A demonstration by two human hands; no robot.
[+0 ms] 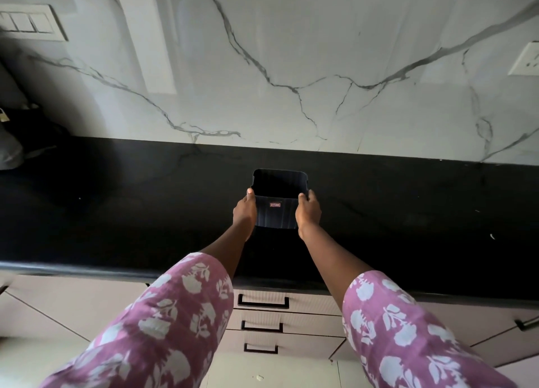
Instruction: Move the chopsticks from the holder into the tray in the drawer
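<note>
A dark rectangular holder (276,212) with a small red label stands on the black countertop (116,212). I see no chopsticks inside its open top. My left hand (244,212) grips its left side, thumb on the rim. My right hand (308,212) grips its right side, fingers over the rim. Below the counter's front edge sit three shut drawers (262,300) with black handles; no tray is in view.
A white marble backsplash rises behind the counter. A switch panel (29,22) is at the upper left and a socket (526,59) at the right. Dark objects, a padlock among them, lie at the counter's far left (17,130).
</note>
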